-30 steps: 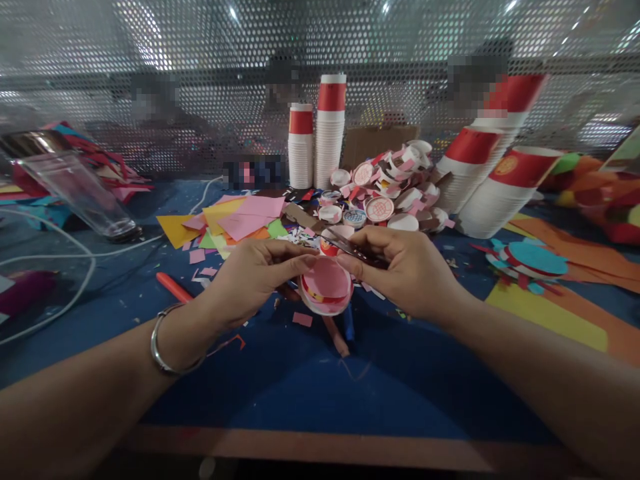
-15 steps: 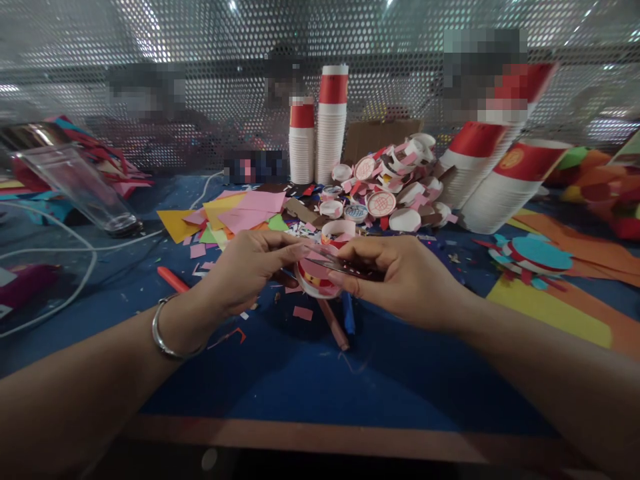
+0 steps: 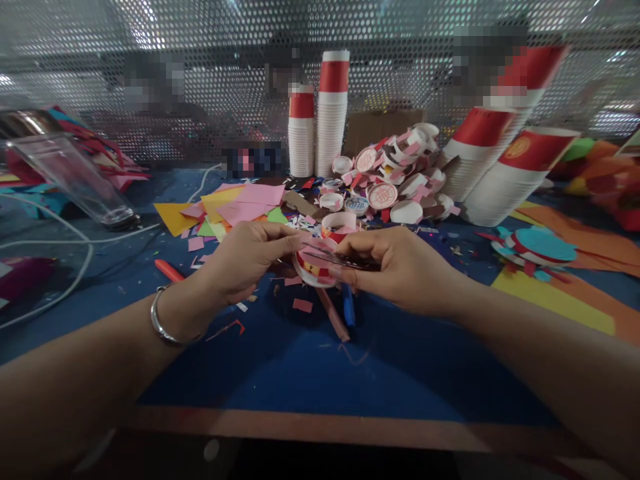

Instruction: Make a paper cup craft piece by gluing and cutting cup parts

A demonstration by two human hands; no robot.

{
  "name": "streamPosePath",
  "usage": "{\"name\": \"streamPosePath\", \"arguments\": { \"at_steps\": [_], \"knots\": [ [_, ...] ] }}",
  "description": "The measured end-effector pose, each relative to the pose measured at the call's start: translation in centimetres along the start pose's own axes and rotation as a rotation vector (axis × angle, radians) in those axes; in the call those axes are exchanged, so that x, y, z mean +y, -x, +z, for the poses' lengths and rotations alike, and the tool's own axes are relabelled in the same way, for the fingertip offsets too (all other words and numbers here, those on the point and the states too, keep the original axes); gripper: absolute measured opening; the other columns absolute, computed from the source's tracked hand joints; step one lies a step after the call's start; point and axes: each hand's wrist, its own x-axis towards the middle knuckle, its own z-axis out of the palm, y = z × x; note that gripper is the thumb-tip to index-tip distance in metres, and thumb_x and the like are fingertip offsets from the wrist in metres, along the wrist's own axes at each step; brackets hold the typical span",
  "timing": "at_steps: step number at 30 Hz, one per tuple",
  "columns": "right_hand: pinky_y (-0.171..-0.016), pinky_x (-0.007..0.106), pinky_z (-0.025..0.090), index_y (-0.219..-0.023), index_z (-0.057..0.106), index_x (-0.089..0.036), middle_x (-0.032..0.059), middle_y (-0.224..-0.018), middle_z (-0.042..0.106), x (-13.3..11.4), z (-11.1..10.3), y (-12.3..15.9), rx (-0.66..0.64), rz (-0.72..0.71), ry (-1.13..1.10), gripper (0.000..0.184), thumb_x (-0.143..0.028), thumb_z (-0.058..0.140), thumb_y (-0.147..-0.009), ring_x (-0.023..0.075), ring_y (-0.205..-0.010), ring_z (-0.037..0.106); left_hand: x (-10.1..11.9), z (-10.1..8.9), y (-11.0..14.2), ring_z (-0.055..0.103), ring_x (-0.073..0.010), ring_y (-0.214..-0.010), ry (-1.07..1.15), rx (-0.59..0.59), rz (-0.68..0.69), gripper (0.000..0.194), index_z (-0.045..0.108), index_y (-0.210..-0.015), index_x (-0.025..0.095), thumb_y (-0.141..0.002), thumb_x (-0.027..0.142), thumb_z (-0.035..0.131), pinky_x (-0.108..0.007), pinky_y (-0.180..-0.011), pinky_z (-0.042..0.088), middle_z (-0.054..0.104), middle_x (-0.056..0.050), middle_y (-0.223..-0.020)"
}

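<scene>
My left hand (image 3: 250,260) is closed, pinching a cut-down paper cup (image 3: 315,272) at its upper edge. The cup is a shallow red and white ring with pink paper at its top, tilted towards me. In my closed right hand (image 3: 395,263) is a pair of scissors (image 3: 325,252), its thin blades lying across the pink paper and pointing left. The fingers hide most of the scissors' handles. Just behind the hands is another cut cup ring (image 3: 339,223). A blue pen (image 3: 349,305) and a brownish stick (image 3: 333,317) lie below the cup.
Paper cup stacks (image 3: 332,113) stand at the back, and more cups (image 3: 520,173) lean at the right. Between them is a heap of cut cup pieces (image 3: 400,163). Coloured paper (image 3: 250,203), a red marker (image 3: 169,270) and a clear bottle (image 3: 75,173) lie left; a blue-topped paper turtle (image 3: 537,245) sits right.
The scissors blades have come down across the pink paper at the cup's top edge. The cup's opening has tipped away from me, showing less of its inside. Both hands keep their hold.
</scene>
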Motion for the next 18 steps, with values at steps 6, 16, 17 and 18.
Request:
{"name": "streamPosePath", "arguments": {
  "at_steps": [6,16,17,18],
  "knots": [
    [-0.062,0.027,0.046,-0.085,0.073,-0.019,0.0000,-0.073,0.071,0.20,-0.06,-0.01,-0.029,0.043,-0.027,0.011,-0.028,0.069,-0.091,0.0151,-0.066,0.061,0.19,-0.07,0.04,0.071,-0.0142,-0.063,-0.034,0.007,-0.020,0.030,0.083,-0.087,0.013,-0.069,0.034,0.093,-0.022,-0.055,0.057,0.080,-0.008,-0.081],
    [-0.061,0.027,0.047,-0.084,0.074,-0.020,-0.0009,-0.066,0.071,0.44,-0.10,-0.07,-0.030,0.059,-0.073,0.014,-0.032,0.074,-0.091,0.0145,-0.062,0.062,0.24,-0.12,0.05,0.070,-0.0138,-0.064,-0.077,0.003,-0.025,0.027,0.083,-0.086,0.015,-0.070,0.036,0.091,-0.022,-0.057,0.057,0.080,-0.007,-0.081],
    [-0.061,0.027,0.047,-0.083,0.073,-0.020,-0.0011,-0.066,0.070,0.43,-0.10,-0.08,-0.027,0.060,-0.073,0.014,-0.032,0.074,-0.090,0.0144,-0.061,0.062,0.18,-0.19,0.01,0.070,-0.0141,-0.064,-0.093,-0.004,-0.011,0.028,0.083,-0.087,0.015,-0.070,0.036,0.091,-0.022,-0.057,0.057,0.080,-0.008,-0.081],
    [-0.060,0.027,0.047,-0.083,0.073,-0.020,-0.0013,-0.066,0.070,0.41,-0.10,-0.10,-0.023,0.061,-0.070,0.014,-0.032,0.074,-0.090,0.0142,-0.061,0.062,0.10,-0.28,-0.03,0.070,-0.0142,-0.063,-0.114,-0.012,0.006,0.029,0.083,-0.088,0.015,-0.070,0.037,0.091,-0.022,-0.056,0.056,0.080,-0.008,-0.080]
  ]
}}
